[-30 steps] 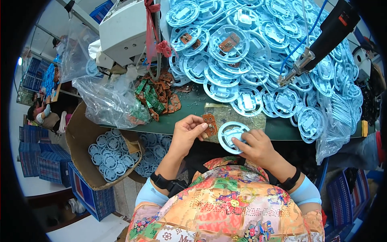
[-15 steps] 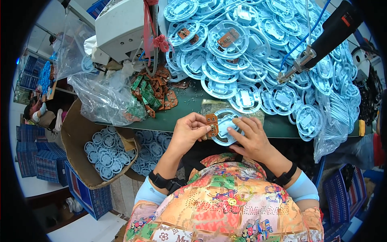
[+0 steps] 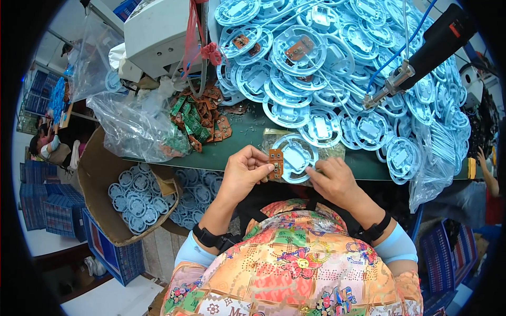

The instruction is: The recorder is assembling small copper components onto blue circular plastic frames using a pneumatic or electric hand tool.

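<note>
My hands: left hand [image 3: 245,171] has the orange circuit board [image 3: 275,162] pinched between thumb and fingers; right hand [image 3: 337,181] is half curled, fingertips at the lower right rim of the light-blue ring part [image 3: 299,152]; can't tell if it's gripping or just steadying. Change over the last second: ring came left, from beside the board to partly behind it; right fingers backed off its face to the rim; meaning, as I judge it, the two parts are now paired up, ring's inner face exposed, board not seated in it.

Board sits just right of my left fingertips, upright, overlapping ring's left edge; ring lies between my hands, in front of the flat slab [image 3: 334,152]; can't tell if it's resting there. Slab is on the green tabletop [image 3: 363,169]; beyond it, big pile of blue rings [image 3: 321,126]; loose boards [image 3: 197,120] heaped to the left; black metal-tipped tool [image 3: 435,50] upper right.
</note>
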### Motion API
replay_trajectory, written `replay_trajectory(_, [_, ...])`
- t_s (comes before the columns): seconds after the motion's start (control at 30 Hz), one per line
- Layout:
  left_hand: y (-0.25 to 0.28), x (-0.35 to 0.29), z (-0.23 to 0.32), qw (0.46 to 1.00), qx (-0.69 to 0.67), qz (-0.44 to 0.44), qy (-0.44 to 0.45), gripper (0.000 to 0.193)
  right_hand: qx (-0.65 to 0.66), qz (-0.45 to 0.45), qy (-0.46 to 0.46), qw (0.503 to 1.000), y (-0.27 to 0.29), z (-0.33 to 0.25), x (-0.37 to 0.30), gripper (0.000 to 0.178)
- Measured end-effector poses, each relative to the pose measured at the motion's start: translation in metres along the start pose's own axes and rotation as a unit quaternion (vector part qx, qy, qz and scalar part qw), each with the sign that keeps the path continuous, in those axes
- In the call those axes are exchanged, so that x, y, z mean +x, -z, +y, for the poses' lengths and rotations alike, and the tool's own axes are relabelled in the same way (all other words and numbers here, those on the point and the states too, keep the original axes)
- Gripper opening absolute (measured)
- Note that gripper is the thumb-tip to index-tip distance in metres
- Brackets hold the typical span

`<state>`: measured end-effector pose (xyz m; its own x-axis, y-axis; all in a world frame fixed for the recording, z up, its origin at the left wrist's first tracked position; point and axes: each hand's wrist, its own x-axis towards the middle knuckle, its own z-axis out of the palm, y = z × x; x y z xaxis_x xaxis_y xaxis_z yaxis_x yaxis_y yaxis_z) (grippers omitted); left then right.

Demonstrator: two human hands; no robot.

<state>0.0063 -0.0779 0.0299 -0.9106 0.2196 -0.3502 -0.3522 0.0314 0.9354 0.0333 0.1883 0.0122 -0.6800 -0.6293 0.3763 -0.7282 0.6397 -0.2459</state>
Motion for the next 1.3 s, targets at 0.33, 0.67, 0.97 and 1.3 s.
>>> replay_trajectory(0.33, [-0.013, -0.001, -0.009, 0.961, 0.234, 0.038, -0.142, 0.029, 0.025, 0.023, -0.001, 0.999, -0.008, -0.001, -0.001, 0.041])
replay_trajectory(0.67, [-0.01, 0.002, -0.005, 0.864, 0.387, 0.045, -0.318, 0.02, 0.074, 0.042, 0.014, 0.996, -0.009, -0.005, -0.001, 0.037])
replay_trajectory(0.97, [-0.021, 0.004, -0.015, 0.832, 0.406, 0.066, -0.372, 0.021, 0.066, 0.042, 0.025, 0.997, -0.011, -0.007, -0.005, 0.033])
replay_trajectory(1.3, [-0.036, 0.012, -0.025, 0.824, 0.42, 0.082, -0.37, 0.022, 0.063, 0.032, 0.027, 0.997, -0.009, -0.01, -0.003, 0.03])
